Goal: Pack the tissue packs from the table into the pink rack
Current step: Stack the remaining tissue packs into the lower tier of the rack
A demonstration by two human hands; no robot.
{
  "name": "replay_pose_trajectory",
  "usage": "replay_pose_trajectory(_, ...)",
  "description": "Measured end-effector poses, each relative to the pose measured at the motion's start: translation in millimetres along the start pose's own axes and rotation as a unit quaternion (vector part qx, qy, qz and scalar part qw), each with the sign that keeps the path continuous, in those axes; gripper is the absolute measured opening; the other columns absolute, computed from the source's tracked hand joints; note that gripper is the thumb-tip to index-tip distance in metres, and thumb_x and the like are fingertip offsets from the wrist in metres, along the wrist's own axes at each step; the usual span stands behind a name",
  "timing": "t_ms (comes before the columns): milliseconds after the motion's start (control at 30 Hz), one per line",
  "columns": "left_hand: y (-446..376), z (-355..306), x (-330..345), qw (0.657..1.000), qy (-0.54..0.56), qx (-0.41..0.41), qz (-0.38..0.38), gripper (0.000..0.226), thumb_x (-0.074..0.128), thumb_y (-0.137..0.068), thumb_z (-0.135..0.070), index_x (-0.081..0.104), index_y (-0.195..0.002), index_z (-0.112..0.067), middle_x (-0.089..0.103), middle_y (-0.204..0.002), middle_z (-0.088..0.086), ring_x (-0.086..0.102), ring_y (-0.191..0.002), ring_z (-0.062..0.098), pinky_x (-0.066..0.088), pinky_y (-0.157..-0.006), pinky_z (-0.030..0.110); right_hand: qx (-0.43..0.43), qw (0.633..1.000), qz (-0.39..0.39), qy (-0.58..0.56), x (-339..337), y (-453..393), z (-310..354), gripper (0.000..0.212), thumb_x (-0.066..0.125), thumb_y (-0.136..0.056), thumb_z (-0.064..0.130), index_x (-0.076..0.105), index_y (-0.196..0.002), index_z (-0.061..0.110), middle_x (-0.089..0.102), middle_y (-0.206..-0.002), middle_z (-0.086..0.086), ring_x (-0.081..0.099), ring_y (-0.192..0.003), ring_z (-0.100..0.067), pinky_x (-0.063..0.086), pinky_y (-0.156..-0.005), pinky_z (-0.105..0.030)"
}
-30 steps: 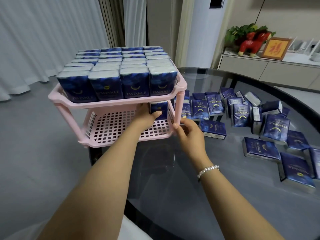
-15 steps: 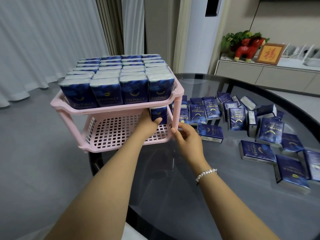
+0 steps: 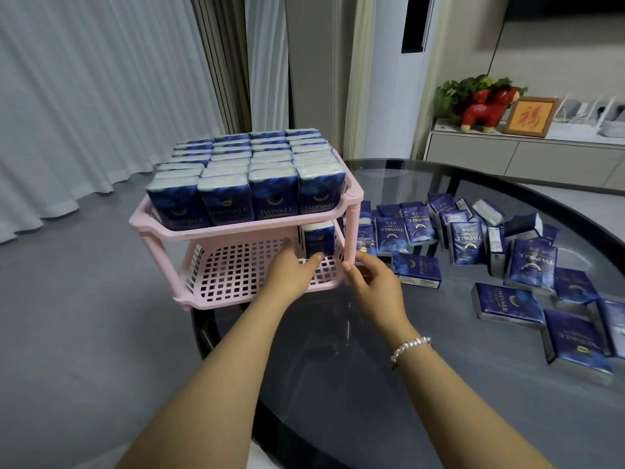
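Tissue pack (image 3: 318,240) gripped by left hand (image 3: 293,269), fingers hidden; right hand (image 3: 373,286) relaxed, empty.

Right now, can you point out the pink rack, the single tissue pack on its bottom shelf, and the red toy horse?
pink rack (image 3: 236,230): head view, front rim of the top shelf.
tissue pack (image 3: 318,239): head view, its blue front face.
red toy horse (image 3: 482,111): head view, its body, on the sideboard.

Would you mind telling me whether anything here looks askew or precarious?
The pink rack overhangs the table edge at its left, with a full top tier. The loose packs lie jumbled.
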State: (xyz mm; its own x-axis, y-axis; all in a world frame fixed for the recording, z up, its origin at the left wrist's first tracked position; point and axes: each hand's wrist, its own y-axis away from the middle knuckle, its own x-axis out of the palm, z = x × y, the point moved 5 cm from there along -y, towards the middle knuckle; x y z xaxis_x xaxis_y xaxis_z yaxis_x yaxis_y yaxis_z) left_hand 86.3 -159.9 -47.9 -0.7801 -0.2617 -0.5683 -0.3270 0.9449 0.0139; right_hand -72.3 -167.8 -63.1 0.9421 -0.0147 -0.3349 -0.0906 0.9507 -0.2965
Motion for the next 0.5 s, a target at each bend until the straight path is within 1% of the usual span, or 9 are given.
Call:
replay_pose_trajectory(100,9,-2,-3,0.999,0.024,0.006,-0.027,0.049,0.061,-0.091,-0.030,0.044,-0.134,-0.014,0.053,-0.136,0.007,0.050,-0.125,0.026,0.040,-0.100,0.035,0.016,1.000,0.003,-0.015,-2,5,2,0.025,0.057,-0.091,0.026,0.064,-0.114,0.020,0.069,-0.098,0.003,0.064,-0.087,-0.007,0.053,-0.083,-0.029)
replay_pose_trajectory(200,17,-6,-6,0.996,0.055,0.007,-0.066,0.046,0.062,-0.090,-0.026,0.047,-0.131,-0.012,0.056,-0.132,0.007,0.052,-0.123,0.025,0.042,-0.102,0.036,0.025,0.999,0.011,-0.028,-3,9,5,0.029,0.055,-0.092,0.029,0.062,-0.119,0.021,0.069,-0.098,0.005,0.064,-0.090,-0.008,0.053,-0.084,-0.031)
replay_pose_trajectory(233,21,-9,-6,0.995,0.056,0.012,-0.076,0.043,0.062,-0.090,-0.026,0.050,-0.129,-0.012,0.057,-0.131,0.007,0.053,-0.122,0.024,0.042,-0.102,0.036,0.028,0.999,0.015,-0.028,-4,9,7,0.031,0.055,-0.092,0.029,0.061,-0.121,0.020,0.069,-0.100,0.005,0.064,-0.091,-0.007,0.053,-0.084,-0.029)
replay_pose_trajectory(267,25,-13,-6,0.995,0.053,0.024,-0.084,0.041,0.062,-0.090,-0.025,0.052,-0.127,-0.012,0.057,-0.130,0.006,0.054,-0.120,0.022,0.043,-0.101,0.035,0.028,0.999,0.018,-0.027,-6,9,8,0.031,0.054,-0.093,0.028,0.061,-0.122,0.020,0.069,-0.103,0.005,0.064,-0.091,-0.005,0.053,-0.084,-0.025)
replay_pose_trajectory(333,34,-25,-4,0.993,0.046,0.058,-0.093,0.034,0.063,-0.090,-0.022,0.058,-0.122,-0.012,0.058,-0.127,0.005,0.056,-0.114,0.018,0.046,-0.096,0.031,0.019,1.000,0.007,-0.021,-13,8,12,0.030,0.054,-0.093,0.024,0.060,-0.122,0.018,0.068,-0.107,0.005,0.062,-0.090,-0.002,0.048,-0.077,-0.007)
replay_pose_trajectory(367,39,-30,-2,0.992,0.046,0.073,-0.096,0.029,0.062,-0.090,-0.021,0.061,-0.117,-0.013,0.058,-0.123,0.004,0.058,-0.109,0.016,0.047,-0.092,0.028,0.014,1.000,-0.006,-0.012,-19,9,13,0.030,0.054,-0.093,0.022,0.061,-0.122,0.016,0.067,-0.107,0.005,0.061,-0.089,-0.002,0.044,-0.072,-0.001)
replay_pose_trajectory(400,44,-33,2,0.991,0.048,0.080,-0.095,0.023,0.062,-0.089,-0.019,0.063,-0.112,-0.013,0.059,-0.119,0.004,0.059,-0.104,0.014,0.048,-0.089,0.027,0.008,1.000,-0.021,-0.002,-25,9,14,0.029,0.055,-0.093,0.021,0.061,-0.120,0.015,0.066,-0.106,0.005,0.060,-0.088,-0.003,0.042,-0.069,0.001)
replay_pose_trajectory(433,48,-35,5,0.991,0.051,0.083,-0.092,0.018,0.062,-0.089,-0.019,0.065,-0.106,-0.013,0.060,-0.115,0.003,0.061,-0.099,0.013,0.049,-0.087,0.027,0.002,0.999,-0.035,0.012,-32,9,15,0.028,0.055,-0.093,0.020,0.061,-0.119,0.014,0.066,-0.105,0.004,0.059,-0.087,-0.003,0.041,-0.069,-0.001)
replay_pose_trajectory(500,55,-39,15,0.993,0.055,0.078,-0.076,0.011,0.061,-0.089,-0.018,0.065,-0.098,-0.015,0.062,-0.108,0.003,0.061,-0.087,0.009,0.050,-0.079,0.022,-0.009,0.997,-0.055,0.048,-44,10,14,0.027,0.054,-0.093,0.018,0.062,-0.119,0.014,0.066,-0.106,0.003,0.059,-0.091,-0.007,0.043,-0.076,-0.009)
